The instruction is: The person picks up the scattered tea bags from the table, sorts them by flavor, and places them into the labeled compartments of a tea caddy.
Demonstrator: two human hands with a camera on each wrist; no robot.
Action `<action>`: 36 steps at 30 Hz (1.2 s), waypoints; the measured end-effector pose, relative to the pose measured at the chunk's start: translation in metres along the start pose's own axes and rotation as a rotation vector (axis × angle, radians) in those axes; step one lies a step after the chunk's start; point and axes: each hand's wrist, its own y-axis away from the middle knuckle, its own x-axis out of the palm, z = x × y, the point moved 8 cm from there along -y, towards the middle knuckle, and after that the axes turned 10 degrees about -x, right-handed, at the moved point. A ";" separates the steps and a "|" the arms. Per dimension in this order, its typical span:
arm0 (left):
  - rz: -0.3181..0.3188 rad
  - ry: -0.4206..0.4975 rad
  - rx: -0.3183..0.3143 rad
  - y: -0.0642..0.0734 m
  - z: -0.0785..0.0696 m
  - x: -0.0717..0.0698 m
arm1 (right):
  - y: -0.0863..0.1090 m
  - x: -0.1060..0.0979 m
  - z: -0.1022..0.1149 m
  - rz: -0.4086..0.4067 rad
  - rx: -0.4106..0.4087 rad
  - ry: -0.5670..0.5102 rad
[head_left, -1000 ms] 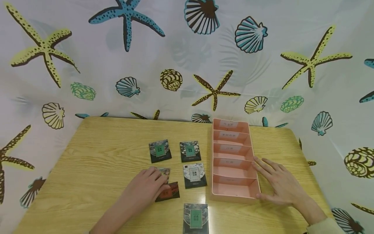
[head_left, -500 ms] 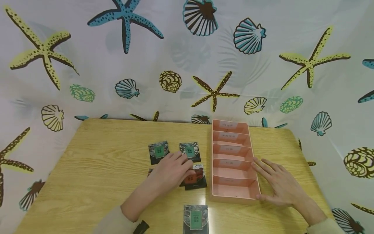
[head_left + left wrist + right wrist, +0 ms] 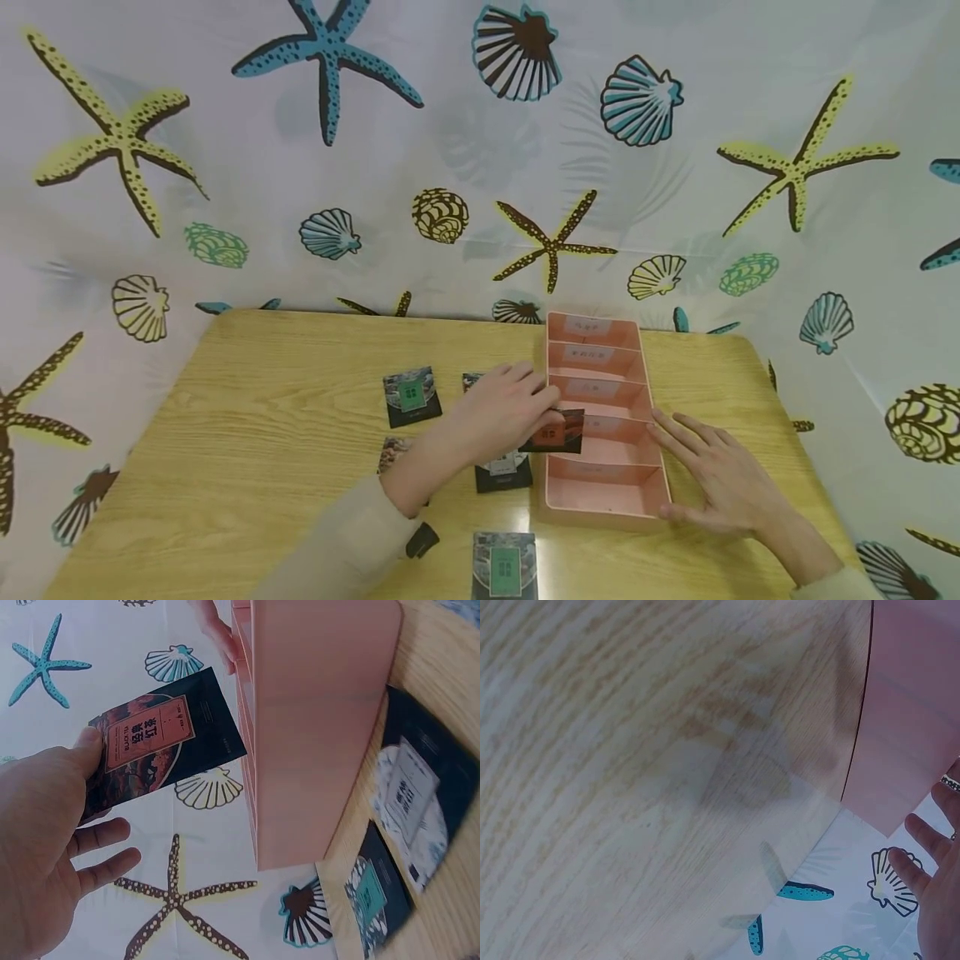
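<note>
My left hand (image 3: 495, 417) pinches a black tea sachet (image 3: 154, 742) with a red label by one end, between thumb and fingers. In the head view the sachet overlaps the left side of a pink divided box (image 3: 600, 521), over its nearer compartments. My right hand (image 3: 716, 487) lies along the box's right side, fingers spread and straight, fingertips at the rim. A white-patterned sachet (image 3: 504, 477) lies under the left forearm's line, left of the box. Another sachet (image 3: 471, 381) behind it is mostly hidden by the left hand in the head view.
A dark sachet with a green label (image 3: 412, 396) lies at the back left, and a partly covered one (image 3: 392, 452) nearer. One more green-labelled sachet (image 3: 505, 567) lies at the front. Labels (image 3: 587, 326) mark the box's compartments. A patterned cloth (image 3: 420, 150) hangs behind the wooden table (image 3: 285, 375).
My left hand took the red-labelled tea sachet from the table's left group, lifted it and carried it right to the box. The right hand has stayed at the box's side.
</note>
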 end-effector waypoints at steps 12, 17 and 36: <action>0.023 -0.063 0.051 -0.049 -0.026 0.015 | 0.002 -0.002 0.000 -0.022 -0.003 -0.007; 0.093 -0.091 0.052 -0.063 -0.033 0.032 | 0.003 -0.001 -0.001 -0.028 -0.004 -0.009; 0.165 -0.118 0.071 -0.048 -0.044 0.087 | 0.000 -0.002 0.001 -0.008 0.007 -0.020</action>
